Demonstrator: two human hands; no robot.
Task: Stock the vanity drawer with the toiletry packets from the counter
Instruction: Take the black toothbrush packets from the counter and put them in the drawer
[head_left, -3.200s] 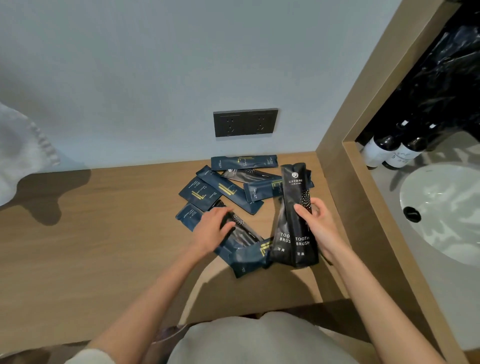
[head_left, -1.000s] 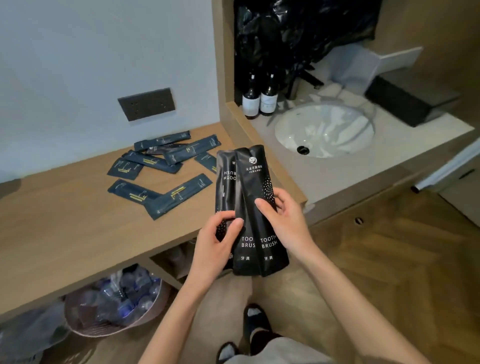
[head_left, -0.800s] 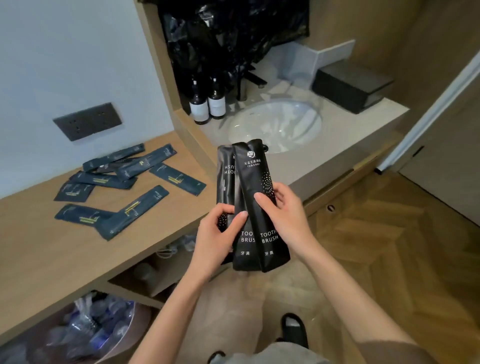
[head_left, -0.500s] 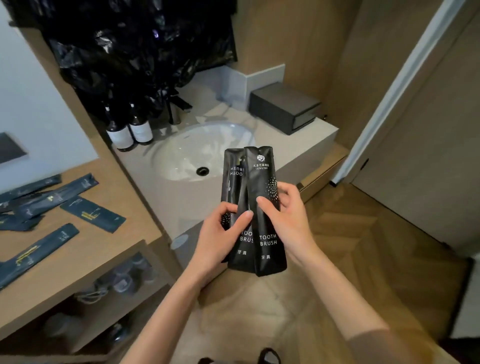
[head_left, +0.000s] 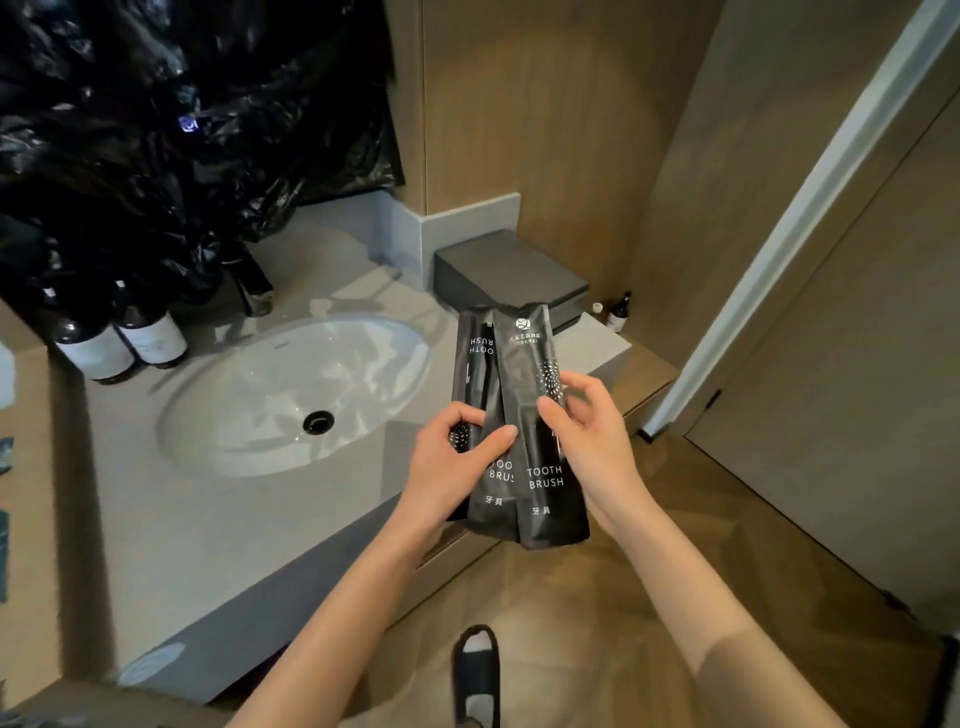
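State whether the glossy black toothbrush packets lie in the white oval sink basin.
No, the left hand and right hand hold the glossy black toothbrush packets upright, clear of the white oval sink basin.

Grey vanity top (head_left: 208, 545) bears two bottles (head_left: 150, 338), dark box (head_left: 511, 278).

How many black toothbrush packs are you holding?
3: the upside-down pack at left, the middle pack, the front pack at right, pinched between the left hand and right hand. More may hide behind.

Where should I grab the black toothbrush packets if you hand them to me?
Pinch the toothbrush packets by their free top ends, coming from above: they stand upright and flat, and the left hand and right hand cover the middles.
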